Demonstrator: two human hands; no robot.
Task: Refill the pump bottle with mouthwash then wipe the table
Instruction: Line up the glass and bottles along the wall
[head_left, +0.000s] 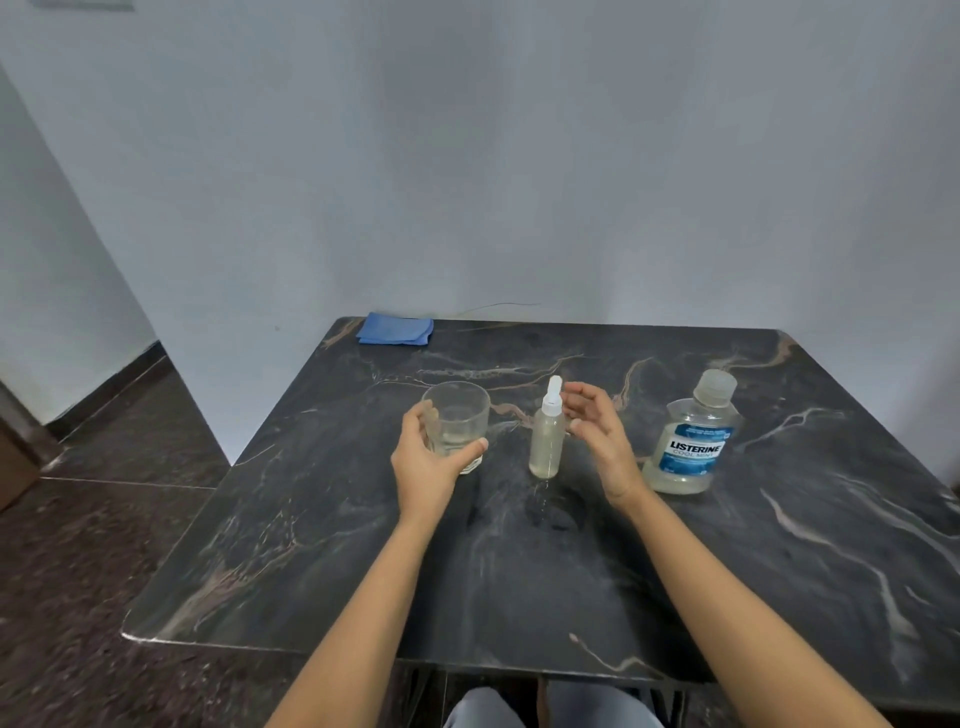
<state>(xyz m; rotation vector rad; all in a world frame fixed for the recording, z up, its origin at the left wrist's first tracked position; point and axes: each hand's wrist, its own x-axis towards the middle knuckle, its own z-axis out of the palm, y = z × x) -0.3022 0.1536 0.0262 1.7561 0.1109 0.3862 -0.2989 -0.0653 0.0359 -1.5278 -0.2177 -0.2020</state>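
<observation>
Pump bottle (546, 439): stood upright near the middle of the table (779, 545), between the glass and the mouthwash bottle; pale liquid is seen through most of its body and the white pump head is seated on top.
Handling: judged light, narrow and easily tipped; the smooth plastic is likely slippery if wet, so the body is best gripped at mid-height, with the pump head left for twisting only.
Right hand (602, 441): held open just beside the pump bottle, fingers spread and curled toward it, nothing clasped; contact with the bottle cannot be confirmed.
Left hand (428, 457): wrapped around the glass (457, 423), thumb across the front, fingers behind.
Glass: judged rigid, breakable and heavier than the pump bottle; a little clear liquid is seen at its bottom.
Mouthwash bottle (688, 441): stood to the right, cap on, well under half full, near the right wrist and liable to be knocked by a sideways sweep.
Spill: small wet traces are seen on the table in front of the pump bottle.
Blue cloth (396, 329): folded at the far left corner, well apart from the rest; the reach toward it is obstructed only by the glass.
</observation>
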